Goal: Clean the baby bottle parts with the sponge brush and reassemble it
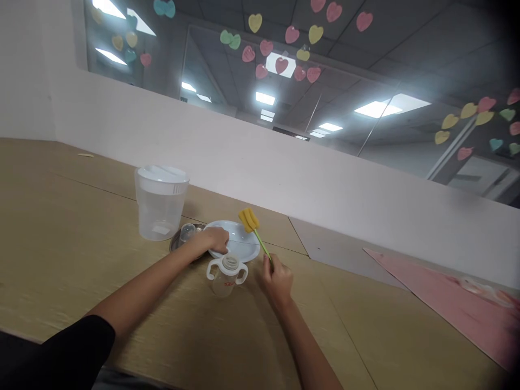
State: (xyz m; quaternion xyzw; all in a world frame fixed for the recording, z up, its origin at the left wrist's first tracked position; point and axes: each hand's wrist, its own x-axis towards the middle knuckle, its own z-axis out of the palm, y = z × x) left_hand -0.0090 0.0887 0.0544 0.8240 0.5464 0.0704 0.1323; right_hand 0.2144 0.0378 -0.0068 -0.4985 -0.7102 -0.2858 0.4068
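Observation:
A bottle brush (263,245) with a yellow sponge head and thin green handle is held upright in my right hand (278,279), its head tilted left. My left hand (218,239) is over the left side of a white bowl (244,250), fingers curled closed; what they grip, if anything, is hidden. Just in front of the bowl stands a clear baby bottle (223,284) with two white handles, a pale ring at its mouth and red marks. Partly behind my left forearm, a metal dish (174,242) holds a small clear domed cap (187,232).
A translucent lidded pitcher (160,208) stands to the left of the dish. At the far right lies a pink cloth or mat (450,298), with something pale on it. A white wall (227,146) and a window with heart-shaped notes rise behind the wooden table (182,346).

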